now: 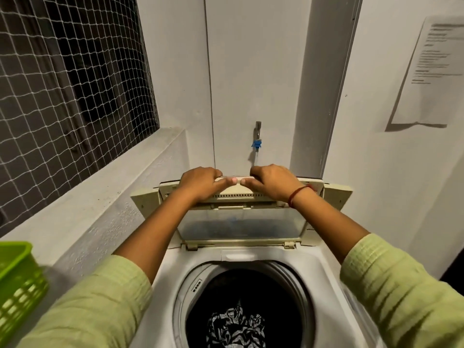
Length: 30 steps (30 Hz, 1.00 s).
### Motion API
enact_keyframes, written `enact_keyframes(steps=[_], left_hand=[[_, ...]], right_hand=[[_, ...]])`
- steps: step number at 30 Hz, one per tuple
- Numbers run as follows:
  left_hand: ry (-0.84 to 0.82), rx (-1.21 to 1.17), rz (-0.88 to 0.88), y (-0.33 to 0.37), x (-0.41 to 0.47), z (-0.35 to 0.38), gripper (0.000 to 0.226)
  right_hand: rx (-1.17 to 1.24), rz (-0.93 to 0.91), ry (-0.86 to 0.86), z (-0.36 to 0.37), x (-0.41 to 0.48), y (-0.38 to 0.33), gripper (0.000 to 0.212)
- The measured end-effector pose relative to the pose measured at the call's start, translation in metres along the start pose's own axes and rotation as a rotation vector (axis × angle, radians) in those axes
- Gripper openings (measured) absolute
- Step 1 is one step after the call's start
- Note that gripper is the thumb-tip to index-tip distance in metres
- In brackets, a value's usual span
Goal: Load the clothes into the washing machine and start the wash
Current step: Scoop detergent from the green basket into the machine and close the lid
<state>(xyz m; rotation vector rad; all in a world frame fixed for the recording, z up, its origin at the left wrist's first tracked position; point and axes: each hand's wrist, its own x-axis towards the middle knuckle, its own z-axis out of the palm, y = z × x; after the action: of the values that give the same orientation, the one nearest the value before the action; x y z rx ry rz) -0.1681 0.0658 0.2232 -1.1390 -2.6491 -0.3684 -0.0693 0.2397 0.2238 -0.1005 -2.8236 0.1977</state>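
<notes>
A white top-loading washing machine stands below me with its round drum open. Dark clothes with a black-and-white patterned piece lie in the drum. The folding lid stands raised at the back, its clear panel facing me. My left hand and my right hand both grip the lid's top edge, thumbs almost touching in the middle. A red thread band circles my right wrist.
A green plastic laundry basket sits on the grey ledge at the left, under a netted window. A wall tap with a blue fitting is behind the machine. A printed paper sheet hangs on the right wall.
</notes>
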Motion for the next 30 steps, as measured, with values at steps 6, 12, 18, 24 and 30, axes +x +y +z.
enact_keyframes(steps=[6,12,18,24,30], left_hand=[[-0.231,-0.146,0.022,0.007,-0.056,-0.005,0.048],[-0.439,-0.192,0.013,0.017,-0.144,0.033,0.043],[-0.517,-0.037,0.011,0.033,-0.197,0.074,0.049],[-0.556,0.025,0.036,0.031,-0.222,0.114,0.056],[-0.608,-0.023,0.052,0.026,-0.232,0.139,0.047]], right_hand=[[0.038,-0.097,-0.258,-0.008,-0.05,-0.018,0.046],[-0.06,-0.219,-0.338,0.034,-0.141,-0.042,0.044],[-0.053,-0.249,-0.268,0.098,-0.201,-0.051,0.048],[-0.069,-0.233,-0.281,0.149,-0.231,-0.05,0.067],[-0.047,-0.132,-0.349,0.171,-0.246,-0.051,0.061]])
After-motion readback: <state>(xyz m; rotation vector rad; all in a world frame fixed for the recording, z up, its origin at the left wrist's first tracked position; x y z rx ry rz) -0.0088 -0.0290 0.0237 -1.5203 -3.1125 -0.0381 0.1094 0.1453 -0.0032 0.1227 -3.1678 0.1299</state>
